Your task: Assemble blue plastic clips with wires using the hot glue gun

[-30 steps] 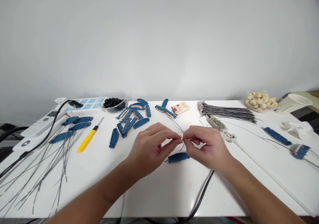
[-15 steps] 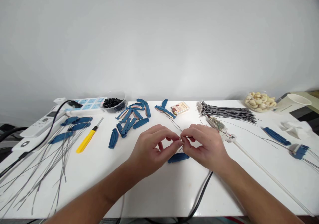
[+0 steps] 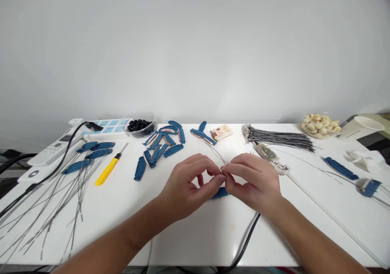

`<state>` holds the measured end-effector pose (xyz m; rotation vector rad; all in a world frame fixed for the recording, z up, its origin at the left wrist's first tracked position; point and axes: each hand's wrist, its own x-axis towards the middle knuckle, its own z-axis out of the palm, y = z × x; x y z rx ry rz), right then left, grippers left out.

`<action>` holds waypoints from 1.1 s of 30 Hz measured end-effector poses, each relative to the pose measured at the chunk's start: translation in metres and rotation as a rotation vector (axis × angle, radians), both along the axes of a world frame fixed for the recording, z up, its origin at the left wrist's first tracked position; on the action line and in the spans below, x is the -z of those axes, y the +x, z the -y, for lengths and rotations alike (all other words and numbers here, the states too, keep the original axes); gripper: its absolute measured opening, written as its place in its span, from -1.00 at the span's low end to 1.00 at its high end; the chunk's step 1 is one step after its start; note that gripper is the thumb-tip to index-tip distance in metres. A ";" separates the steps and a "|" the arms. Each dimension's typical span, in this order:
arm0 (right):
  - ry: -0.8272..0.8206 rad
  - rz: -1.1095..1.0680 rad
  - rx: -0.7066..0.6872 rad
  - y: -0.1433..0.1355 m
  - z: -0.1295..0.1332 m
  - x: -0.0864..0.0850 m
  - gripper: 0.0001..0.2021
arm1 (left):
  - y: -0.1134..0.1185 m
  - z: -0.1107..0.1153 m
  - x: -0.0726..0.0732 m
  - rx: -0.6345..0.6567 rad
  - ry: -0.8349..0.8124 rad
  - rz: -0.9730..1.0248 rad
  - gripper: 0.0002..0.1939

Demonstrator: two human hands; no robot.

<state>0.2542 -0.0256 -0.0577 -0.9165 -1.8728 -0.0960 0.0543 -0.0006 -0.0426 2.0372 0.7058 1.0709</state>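
— What are the hands doing?
— The left hand (image 3: 185, 184) and right hand (image 3: 251, 180) are meeting fingertip to fingertip, both pinching a thin dark wire (image 3: 217, 153) just above the table (image 3: 189, 233).
— And under them?
— A blue piece (image 3: 219, 193) is lying there, half hidden; more blue pieces (image 3: 160, 146) are sitting farther back.

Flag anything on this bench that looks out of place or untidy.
A clear tub of pale snack pieces and a white paper cup sit at the far right among wiring parts. Loose grey wires sprawl unbundled at left, unlike the tidy grey wire bundle.
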 end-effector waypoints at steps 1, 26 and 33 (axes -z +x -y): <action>0.009 -0.003 0.007 -0.001 0.000 0.000 -0.79 | 0.000 0.000 0.000 0.010 0.000 -0.002 -0.95; -0.724 0.152 0.135 0.010 -0.007 -0.002 -0.59 | -0.019 -0.044 0.022 -0.430 0.043 -0.265 -0.76; -0.859 0.207 0.249 0.014 -0.007 0.000 -0.58 | -0.033 -0.078 0.041 -0.570 0.196 -0.492 -0.75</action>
